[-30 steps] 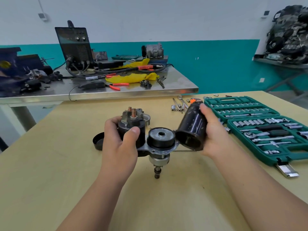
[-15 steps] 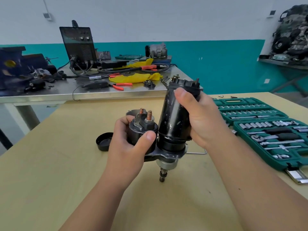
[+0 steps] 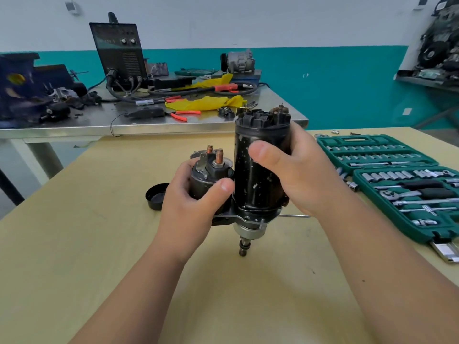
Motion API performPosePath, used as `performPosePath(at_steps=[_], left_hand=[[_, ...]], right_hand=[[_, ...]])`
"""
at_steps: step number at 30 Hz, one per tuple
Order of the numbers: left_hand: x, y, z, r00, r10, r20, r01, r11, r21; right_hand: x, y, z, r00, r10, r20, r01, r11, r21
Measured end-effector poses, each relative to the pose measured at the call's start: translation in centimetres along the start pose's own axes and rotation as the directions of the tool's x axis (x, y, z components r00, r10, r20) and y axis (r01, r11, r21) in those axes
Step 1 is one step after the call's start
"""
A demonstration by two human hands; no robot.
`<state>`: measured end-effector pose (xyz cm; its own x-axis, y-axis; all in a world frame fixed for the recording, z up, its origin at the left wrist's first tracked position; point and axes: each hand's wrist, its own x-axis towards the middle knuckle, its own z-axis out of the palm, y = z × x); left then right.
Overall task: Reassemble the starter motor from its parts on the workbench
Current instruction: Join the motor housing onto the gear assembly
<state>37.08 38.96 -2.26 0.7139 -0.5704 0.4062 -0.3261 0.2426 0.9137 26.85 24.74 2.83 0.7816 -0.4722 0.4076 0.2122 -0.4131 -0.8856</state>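
Left hand (image 3: 191, 207) is gripping the solenoid (image 3: 210, 180), right hand (image 3: 295, 170) is wrapping around the black motor housing (image 3: 258, 175), standing upright just beside it.

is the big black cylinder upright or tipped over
Upright: the black cylinder stands vertical on the mounting plate, its notched end up, held by the right hand.

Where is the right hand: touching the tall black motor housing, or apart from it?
Touching. The head view shows the right hand wrapped round the tall black motor housing, with its thumb pressed flat on the front.
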Motion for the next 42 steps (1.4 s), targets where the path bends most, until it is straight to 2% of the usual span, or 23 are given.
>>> performPosePath(at_steps=[5,16,23,30,38,42], left_hand=[[-0.1,0.3,-0.1,0.994,0.085,0.064,-0.083,0.996,-0.029],[0.3,-0.3,0.0,0.994,0.075,0.073,-0.07,0.995,-0.069],[-0.1,-0.2,0.3,0.997,0.074,-0.005,-0.074,0.995,-0.061],[-0.3,-0.1,0.5,0.997,0.075,-0.036,-0.078,0.995,-0.064],[-0.1,-0.2,0.1,0.998,0.06,0.019,-0.058,0.992,-0.115],[-0.2,-0.1,0.4,0.995,0.097,0.037,-0.094,0.992,-0.089]], right_hand=[[-0.4,0.7,-0.3,0.992,-0.082,0.094,0.06,0.974,0.217],[0.1,0.4,-0.5,0.97,-0.107,0.219,0.048,0.965,0.257],[-0.9,0.8,0.6,0.985,-0.148,0.089,0.123,0.963,0.24],[-1.8,0.9,1.0,0.985,-0.169,-0.031,0.171,0.977,0.127],[-1.3,1.2,0.1,0.988,-0.124,0.094,0.094,0.956,0.278],[-1.4,1.5,-0.7,0.981,-0.137,0.139,0.089,0.948,0.305]])
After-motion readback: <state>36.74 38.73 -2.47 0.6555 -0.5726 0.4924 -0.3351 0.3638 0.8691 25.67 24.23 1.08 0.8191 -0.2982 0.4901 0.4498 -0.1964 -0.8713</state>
